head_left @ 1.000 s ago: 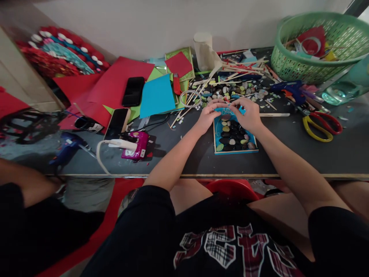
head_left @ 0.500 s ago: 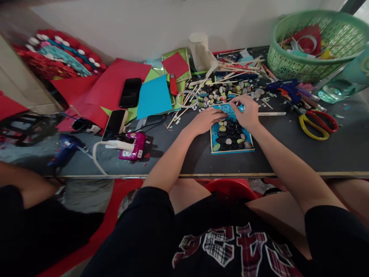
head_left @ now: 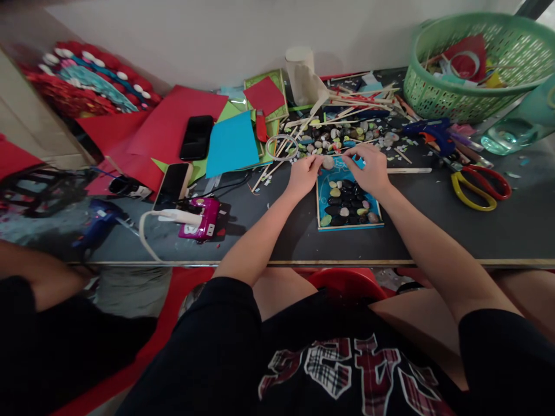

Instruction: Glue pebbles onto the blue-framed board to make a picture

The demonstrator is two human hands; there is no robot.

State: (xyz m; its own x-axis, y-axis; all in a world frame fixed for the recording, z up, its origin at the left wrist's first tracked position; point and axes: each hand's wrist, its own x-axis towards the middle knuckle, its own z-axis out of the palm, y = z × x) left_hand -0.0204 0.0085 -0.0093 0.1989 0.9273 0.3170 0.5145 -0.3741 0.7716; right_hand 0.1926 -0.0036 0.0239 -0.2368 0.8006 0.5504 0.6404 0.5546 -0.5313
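Note:
A blue board [head_left: 321,201] edged with thin sticks lies on the dark table, with black and pale pebbles over its lower and middle part. White line drawings show near its top. My left hand [head_left: 304,174], at the board's upper left corner, pinches a pale round pebble [head_left: 328,162] between thumb and finger. Over the upper right of the board, my right hand [head_left: 370,167] has thumb and fingertips drawn close together; whatever they hold is too small to make out. Loose coloured pebbles [head_left: 333,136] lie just behind the board.
Scissors [head_left: 472,188], a blue glue gun [head_left: 429,128] and a green basket [head_left: 459,104] are on the right. Wooden sticks lie behind the pebbles. Leftward are a blue sheet [head_left: 232,144], phones, red paper and a purple power adapter [head_left: 205,218]. Another person's arm shows at far left.
My left hand has drawn back left from the upper pebbles, lifting the pale pebble into view between its fingertips. My right hand has barely shifted.

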